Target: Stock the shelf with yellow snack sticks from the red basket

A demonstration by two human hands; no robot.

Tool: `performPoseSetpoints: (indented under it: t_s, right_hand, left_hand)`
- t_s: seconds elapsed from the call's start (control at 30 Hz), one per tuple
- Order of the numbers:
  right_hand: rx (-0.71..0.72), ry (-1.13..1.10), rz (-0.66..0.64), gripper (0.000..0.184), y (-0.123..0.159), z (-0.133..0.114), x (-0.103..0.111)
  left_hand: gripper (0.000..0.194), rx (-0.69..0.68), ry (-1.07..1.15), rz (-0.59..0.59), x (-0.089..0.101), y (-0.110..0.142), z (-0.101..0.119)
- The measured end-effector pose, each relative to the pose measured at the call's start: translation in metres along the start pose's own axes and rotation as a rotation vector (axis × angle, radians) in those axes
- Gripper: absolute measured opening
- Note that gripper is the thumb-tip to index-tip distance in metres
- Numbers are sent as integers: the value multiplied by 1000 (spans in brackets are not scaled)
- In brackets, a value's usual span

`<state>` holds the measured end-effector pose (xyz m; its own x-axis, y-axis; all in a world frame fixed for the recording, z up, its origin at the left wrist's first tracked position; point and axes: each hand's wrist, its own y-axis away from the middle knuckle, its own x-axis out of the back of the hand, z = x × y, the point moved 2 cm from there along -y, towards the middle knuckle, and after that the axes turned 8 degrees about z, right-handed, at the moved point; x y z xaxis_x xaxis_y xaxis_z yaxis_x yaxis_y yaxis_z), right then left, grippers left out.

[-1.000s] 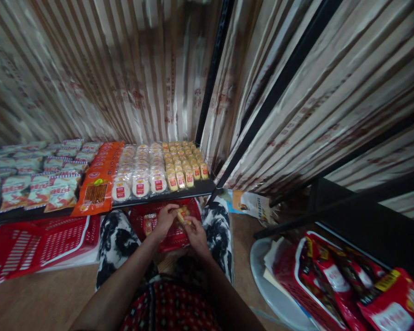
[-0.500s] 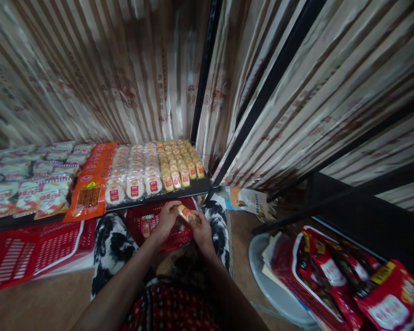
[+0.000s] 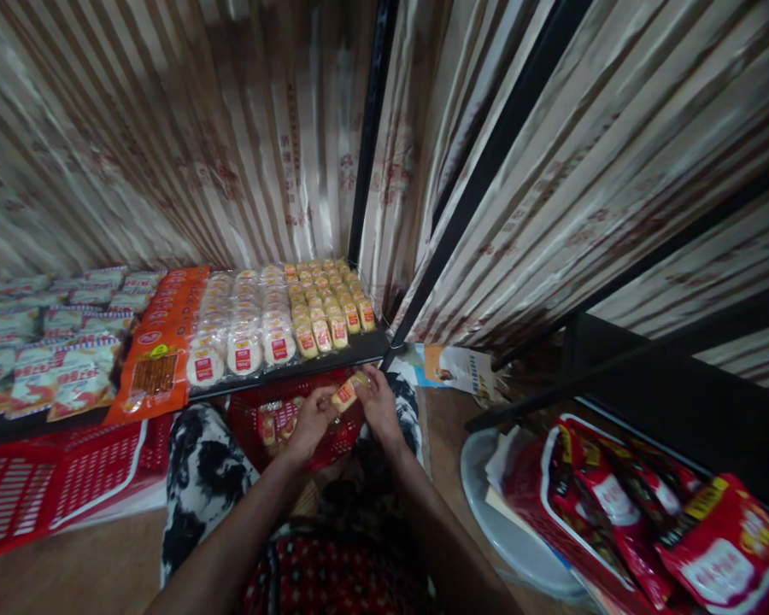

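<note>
Between my two hands is a small yellow wrapped snack cake [image 3: 346, 393] with a red label. My left hand [image 3: 315, 418] pinches its near left end, and my right hand [image 3: 378, 398] grips the far right end. Below them a red plastic basket [image 3: 249, 427] rests between my knees, with a few small wrapped snacks [image 3: 270, 427] inside. Just ahead, matching yellow snack cakes [image 3: 330, 312] stand in rows at the right end of a black shelf [image 3: 365, 348]. Round white wrapped crackers [image 3: 243, 352] fill the rows beside them.
Orange snack packs [image 3: 160, 359] and white snack bags [image 3: 80, 376] line the shelf's left. A red basket [image 3: 83, 478] lies below them. At right, a basket of red packets [image 3: 615, 500] sits by a grey stool [image 3: 487, 478]. Black posts [image 3: 487, 162] rise before curtains.
My hands have turned the snack cake, so its tilt has reversed and its right end now points up. My right hand has moved up around that end. The view has shifted slightly right.
</note>
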<state>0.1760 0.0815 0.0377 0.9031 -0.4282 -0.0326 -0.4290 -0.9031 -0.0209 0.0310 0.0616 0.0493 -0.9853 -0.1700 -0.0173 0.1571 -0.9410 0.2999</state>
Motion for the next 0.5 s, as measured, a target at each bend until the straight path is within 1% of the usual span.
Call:
performPoseSetpoints:
  t_s: [0.1, 0.23, 0.37, 0.43, 0.5]
  right_hand:
    - [-66, -89, -7, 48, -4, -7, -5]
    - [-135, -138, -27, 58, -4, -13, -9]
    - [-73, -120, 51, 65, 2, -12, -8]
    - [-36, -76, 76, 61, 6, -11, -6]
    - [-9, 0, 74, 53, 8, -12, -3]
  left_hand:
    - [24, -19, 0, 3, -6, 2, -1]
    - [21, -35, 5, 54, -15, 4, 2]
    - [19, -69, 36, 83, -26, 2, 8]
    - [18, -96, 34, 100, -33, -1, 11]
    - [16, -113, 18, 112, -39, -5, 13]
